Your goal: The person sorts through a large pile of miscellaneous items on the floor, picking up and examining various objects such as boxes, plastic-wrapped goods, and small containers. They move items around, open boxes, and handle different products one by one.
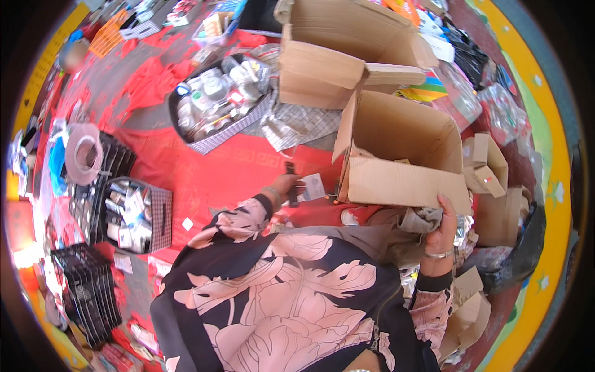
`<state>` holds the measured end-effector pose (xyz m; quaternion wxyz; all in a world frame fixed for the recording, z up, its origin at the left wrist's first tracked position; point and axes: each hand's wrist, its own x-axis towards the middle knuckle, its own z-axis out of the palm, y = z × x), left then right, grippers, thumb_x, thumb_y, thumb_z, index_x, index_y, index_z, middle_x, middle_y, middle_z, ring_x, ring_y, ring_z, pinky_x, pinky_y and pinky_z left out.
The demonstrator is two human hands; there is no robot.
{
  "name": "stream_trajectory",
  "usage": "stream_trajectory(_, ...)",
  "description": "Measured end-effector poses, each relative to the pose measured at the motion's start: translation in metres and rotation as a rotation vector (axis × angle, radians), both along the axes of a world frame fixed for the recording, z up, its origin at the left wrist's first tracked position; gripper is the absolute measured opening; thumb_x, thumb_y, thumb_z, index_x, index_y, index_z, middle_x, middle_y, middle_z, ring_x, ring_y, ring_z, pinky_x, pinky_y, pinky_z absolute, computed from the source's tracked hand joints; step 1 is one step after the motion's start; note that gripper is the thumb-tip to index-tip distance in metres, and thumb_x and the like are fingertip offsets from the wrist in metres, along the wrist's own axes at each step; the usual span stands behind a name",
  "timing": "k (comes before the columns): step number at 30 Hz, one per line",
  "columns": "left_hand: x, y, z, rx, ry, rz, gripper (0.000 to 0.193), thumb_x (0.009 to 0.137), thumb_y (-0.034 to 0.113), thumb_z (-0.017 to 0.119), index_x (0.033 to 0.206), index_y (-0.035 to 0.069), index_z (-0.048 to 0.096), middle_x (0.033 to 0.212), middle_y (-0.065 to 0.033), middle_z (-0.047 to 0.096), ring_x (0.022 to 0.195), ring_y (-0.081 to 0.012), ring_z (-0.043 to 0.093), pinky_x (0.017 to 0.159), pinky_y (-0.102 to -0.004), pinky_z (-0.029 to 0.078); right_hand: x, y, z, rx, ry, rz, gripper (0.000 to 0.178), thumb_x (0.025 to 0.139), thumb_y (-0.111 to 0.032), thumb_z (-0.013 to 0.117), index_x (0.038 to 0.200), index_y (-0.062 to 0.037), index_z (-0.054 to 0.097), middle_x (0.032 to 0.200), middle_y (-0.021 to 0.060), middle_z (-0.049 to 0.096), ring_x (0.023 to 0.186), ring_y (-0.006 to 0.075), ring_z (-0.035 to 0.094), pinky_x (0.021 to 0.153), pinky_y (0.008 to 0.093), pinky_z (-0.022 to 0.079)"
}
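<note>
The left hand [284,185] is closed around a thin dark stick [290,185]. The stick points up and away from the person, with its long side running near to far. Just to its right, touching the fingers, is a small white card [312,186]. I cannot tell if the hand holds the card too or if it only lies there on the red cloth [211,170].

The right hand [442,229] is curled shut over the near edge of the big box [396,155]. It holds the flap at the box's right corner. A grey cloth [421,218] is bunched under that hand, and I cannot tell if the fingers grip it as well.

The box is open and sits between the two hands, nearer the right one. The stick is just beside the box's left side, so the left hand is the closer one to the opening from that side.

What is hard to see: the inside floor of the box is mostly in shadow. The person's flowered top hides the ground close in front. The stick is small and dark, so I cannot say what kind of thing it is. A basket [217,105] of small bottles sits farther off, well apart from both hands.
</note>
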<state>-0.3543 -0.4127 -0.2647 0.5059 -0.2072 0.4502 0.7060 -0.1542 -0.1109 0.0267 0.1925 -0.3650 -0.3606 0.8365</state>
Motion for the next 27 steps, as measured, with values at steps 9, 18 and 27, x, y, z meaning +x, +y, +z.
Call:
stream_trajectory(9,0.012,-0.039,0.017,-0.746,1.203,-1.255,0.029,0.075,0.011,0.051,0.101,0.007,0.062,0.099,-0.0208,0.06,0.09,-0.0343,0.06,0.077,-0.0409,0.047,-0.018,0.058,-0.064,-0.036,-0.03,0.053,0.033,0.078,-0.009,0.06,0.11,-0.0035,0.053,0.103,0.0086,0.06,0.092,0.0223,0.059,0.08,0.0344,0.048)
stream_trajectory(18,0.014,-0.019,-0.061,-0.752,1.28,-0.582,0.031,0.07,0.015,0.061,0.098,0.003,0.06,0.094,-0.0203,0.06,0.093,-0.0349,0.057,0.081,-0.0414,0.045,0.03,0.058,-0.036,0.121,-0.046,-0.131,0.032,0.076,-0.008,0.06,0.106,-0.0006,0.053,0.1,0.0095,0.061,0.092,0.0223,0.059,0.082,0.0342,0.048)
stream_trajectory(27,-0.022,0.069,-0.116,-0.832,0.862,-0.875,0.041,0.071,0.01,0.063,0.111,0.004,0.055,0.094,-0.0188,0.063,0.091,-0.0319,0.061,0.075,-0.0394,0.047,0.04,0.06,-0.026,0.103,-0.082,-0.2,0.031,0.076,-0.009,0.06,0.106,-0.0017,0.053,0.101,0.0094,0.061,0.092,0.0242,0.059,0.083,0.0358,0.047)
